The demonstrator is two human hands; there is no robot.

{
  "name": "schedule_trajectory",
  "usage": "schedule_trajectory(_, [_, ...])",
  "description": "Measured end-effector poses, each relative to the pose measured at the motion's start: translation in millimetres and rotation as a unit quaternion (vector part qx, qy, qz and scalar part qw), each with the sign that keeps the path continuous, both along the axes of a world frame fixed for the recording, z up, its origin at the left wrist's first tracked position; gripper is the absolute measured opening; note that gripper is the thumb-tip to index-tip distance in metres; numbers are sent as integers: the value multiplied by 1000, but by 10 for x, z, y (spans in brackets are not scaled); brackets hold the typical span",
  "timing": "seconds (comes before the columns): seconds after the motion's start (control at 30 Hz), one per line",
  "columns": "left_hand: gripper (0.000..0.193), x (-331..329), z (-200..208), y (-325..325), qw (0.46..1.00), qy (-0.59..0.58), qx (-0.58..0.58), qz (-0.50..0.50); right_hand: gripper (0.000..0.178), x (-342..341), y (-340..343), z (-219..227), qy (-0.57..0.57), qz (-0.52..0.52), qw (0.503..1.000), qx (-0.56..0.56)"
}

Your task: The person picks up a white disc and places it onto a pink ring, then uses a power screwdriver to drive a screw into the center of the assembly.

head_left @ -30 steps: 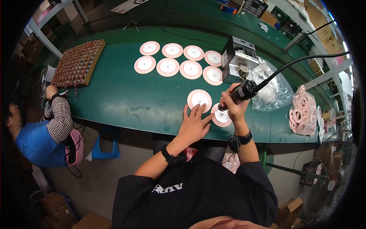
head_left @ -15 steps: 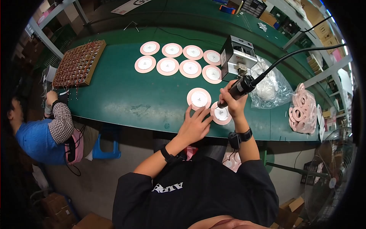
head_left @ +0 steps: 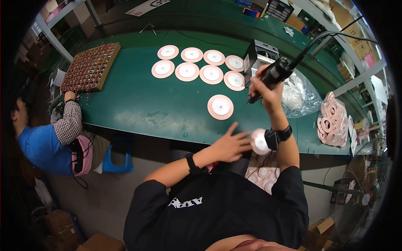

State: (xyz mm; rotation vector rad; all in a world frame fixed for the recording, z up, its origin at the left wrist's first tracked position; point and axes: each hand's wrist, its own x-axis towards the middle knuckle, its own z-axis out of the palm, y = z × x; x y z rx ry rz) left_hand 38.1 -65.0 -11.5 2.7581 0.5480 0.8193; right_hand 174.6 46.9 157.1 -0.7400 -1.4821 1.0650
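My right hand [head_left: 268, 88] grips a black corded electric screwdriver [head_left: 274, 74], its tip pointing down-left above the green table. Below it, my left hand [head_left: 232, 144] is at the table's front edge, fingers spread. At its fingertips is a round pink-rimmed white disc [head_left: 259, 143], partly hidden by my right wrist; whether the fingers still touch it I cannot tell. One pink-rimmed disc [head_left: 220, 107] lies on the table, beyond my left hand. Farther back, several similar discs [head_left: 187, 71] lie in two rows.
A black-and-silver machine [head_left: 261, 56] stands behind my right hand, beside a clear plastic bag [head_left: 299, 94]. Pink rings [head_left: 333, 121] fill another bag at right. More discs [head_left: 264, 175] lie below the table edge. At left, a person [head_left: 46, 142] works by a gridded tray [head_left: 90, 67].
The disc under the screwdriver has left its place on the table and moved toward me, past the front edge. My left hand came nearer with it; my right hand lifted the screwdriver to the right.
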Motion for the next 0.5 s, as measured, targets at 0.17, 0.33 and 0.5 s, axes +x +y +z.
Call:
schedule_trajectory(0.17, [54, -176, 62, 323, 994, -30, -75, 79, 28, 174, 147, 65, 12, -68, 994, 82])
schedule_trajectory(0.33, [54, -624, 124, 562, 946, 1, -86, 312, 29, 494, 436, 119, 21, -161, 979, 121])
schedule_trajectory(0.5, [53, -583, 107, 583, 958, 10, -69, 279, 24, 694, 943, 41, 41, -241, 952, 185])
